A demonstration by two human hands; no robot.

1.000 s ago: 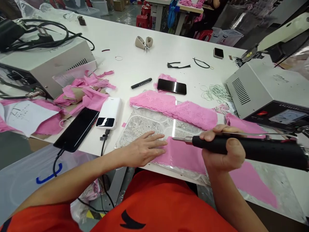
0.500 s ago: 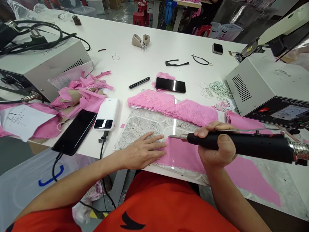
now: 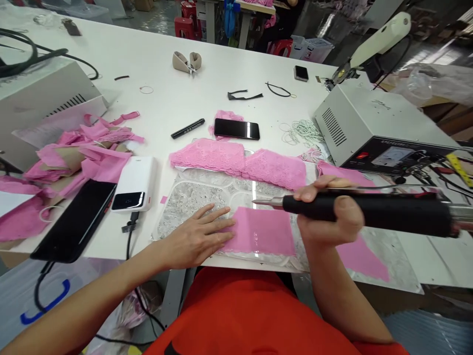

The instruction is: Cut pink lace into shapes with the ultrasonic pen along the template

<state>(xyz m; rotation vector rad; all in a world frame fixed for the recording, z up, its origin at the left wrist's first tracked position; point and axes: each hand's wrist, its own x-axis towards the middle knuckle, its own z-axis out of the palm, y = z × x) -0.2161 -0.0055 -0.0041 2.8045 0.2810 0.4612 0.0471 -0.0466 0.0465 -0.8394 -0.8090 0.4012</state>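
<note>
My right hand (image 3: 330, 212) is wrapped round a black handheld ultrasonic cutter (image 3: 388, 212) with a lever along its top. Its pointed metal tip aims left, close above the upper edge of a pink fabric piece (image 3: 264, 231); whether it touches anything I cannot tell. My left hand (image 3: 201, 236) lies flat with fingers stretched, fingertips on the left edge of that piece. Under the fabric is a grey marbled mat (image 3: 188, 202). Two folded pink lace pieces (image 3: 210, 155) lie beyond it. Another pink piece (image 3: 364, 259) sits partly behind my right forearm.
A grey box with a meter (image 3: 373, 133) stands at right, another grey box (image 3: 44, 93) at left. A phone (image 3: 236, 129), a marker (image 3: 187, 128), a white power bank (image 3: 136, 185), a black phone (image 3: 76, 222) and pink scraps (image 3: 92, 153) lie on the white table.
The cutter's tip has risen away from the pink fabric, whose upper edge now shows. My left hand still lies on the fabric's left edge. The whole view has turned rightward.
</note>
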